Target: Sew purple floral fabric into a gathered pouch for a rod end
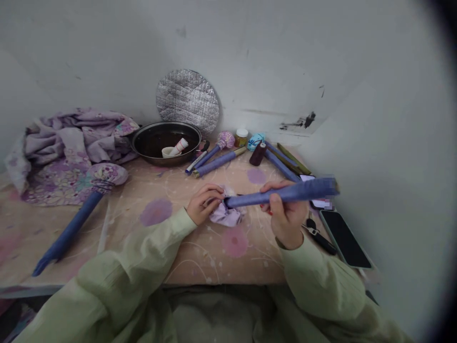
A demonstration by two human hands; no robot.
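Note:
My right hand (288,214) is closed round a blue cloth-wrapped stick (274,195), held nearly level above the table. Something red shows under these fingers, too covered to name. At the stick's left end, a piece of lilac fabric (228,216) is bunched around it. The fingers of my left hand (205,202) pinch that fabric beside the stick's tip. On the left of the table lies another blue-wrapped stick (71,231) with a round flowered cloth head (107,176) tied on with dark thread.
Behind my hands are a black pan (143,152), more wrapped sticks (219,162), a dark thread spool (257,155) and a small jar (242,138). Flowered cloth (67,152) is heaped at left. A phone (346,238) and black-handled snips (323,240) lie at right, near the wall.

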